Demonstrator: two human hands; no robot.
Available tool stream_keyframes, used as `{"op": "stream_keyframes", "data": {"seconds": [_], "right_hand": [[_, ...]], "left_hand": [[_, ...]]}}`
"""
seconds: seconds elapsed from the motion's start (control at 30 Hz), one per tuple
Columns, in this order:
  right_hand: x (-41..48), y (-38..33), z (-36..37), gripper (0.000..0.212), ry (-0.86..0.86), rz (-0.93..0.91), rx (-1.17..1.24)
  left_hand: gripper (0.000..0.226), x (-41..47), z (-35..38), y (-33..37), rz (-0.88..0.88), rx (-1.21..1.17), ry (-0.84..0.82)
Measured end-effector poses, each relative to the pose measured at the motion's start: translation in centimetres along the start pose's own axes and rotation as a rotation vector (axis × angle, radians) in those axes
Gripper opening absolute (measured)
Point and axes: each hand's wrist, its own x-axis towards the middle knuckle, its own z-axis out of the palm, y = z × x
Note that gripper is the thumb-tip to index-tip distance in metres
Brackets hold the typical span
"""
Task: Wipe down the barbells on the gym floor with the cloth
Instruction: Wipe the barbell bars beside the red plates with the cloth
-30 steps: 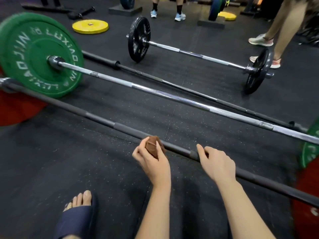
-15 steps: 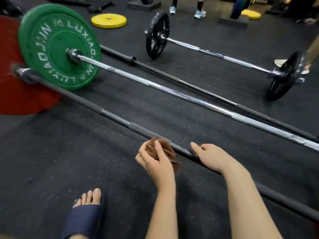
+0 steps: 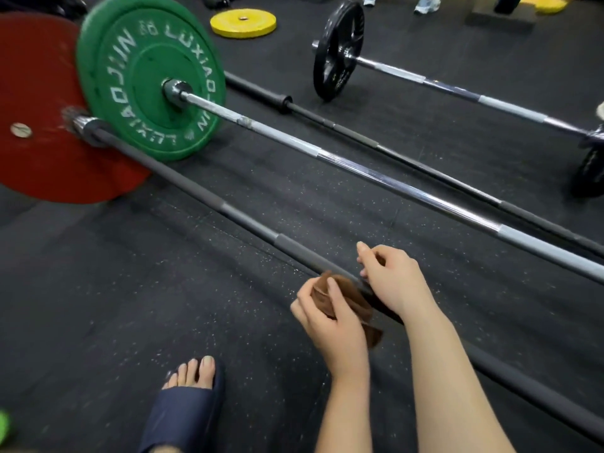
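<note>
Several barbells lie side by side on the black rubber floor. Nearest me is a dark barbell (image 3: 248, 223) with a red plate (image 3: 39, 152) on its left end. My left hand (image 3: 330, 325) grips a crumpled brown cloth (image 3: 353, 299) right at this bar. My right hand (image 3: 392, 282) sits over the bar just beyond, fingers curled, and seems to pinch a bit of the cloth. Behind it runs a chrome barbell (image 3: 392, 184) with a green plate (image 3: 143, 76), then a bare black bar (image 3: 425, 168), then a barbell (image 3: 457, 89) with black plates.
My left foot in a dark blue slipper (image 3: 189, 397) stands on the floor at the bottom. A yellow plate (image 3: 243, 22) lies flat at the back. Other people's shoes (image 3: 425, 4) show at the top edge.
The view has swung right and closer. The balled cloth in my left hand has opened out and dropped onto the dark bar. My right hand has left its grip on the bar and come to the cloth.
</note>
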Motion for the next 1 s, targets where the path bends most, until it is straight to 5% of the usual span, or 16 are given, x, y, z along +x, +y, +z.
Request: {"op": "stream_keyframes", "data": {"seconds": [0.17, 0.33, 0.53, 1.0], "right_hand": [[1.3, -2.7, 2.9, 0.051, -0.053, -0.03, -0.058], [2.1, -4.2, 5.5, 0.072, -0.059, 0.109, -0.453], [3.0, -4.6, 4.8, 0.065, -0.215, 0.262, -0.396], [2.2, -5.8, 5.2, 0.053, -0.186, 0.3, -0.467]], "left_hand": [[0.018, 7.5, -1.2, 1.8, 0.019, -0.027, 0.146], [0.017, 8.3, -1.3, 1.5, 0.017, -0.031, 0.111], [0.018, 6.1, 1.0, 2.7, -0.02, -0.075, 0.134], [0.02, 18.7, -2.6, 4.4, 0.039, 0.066, 0.197]]}}
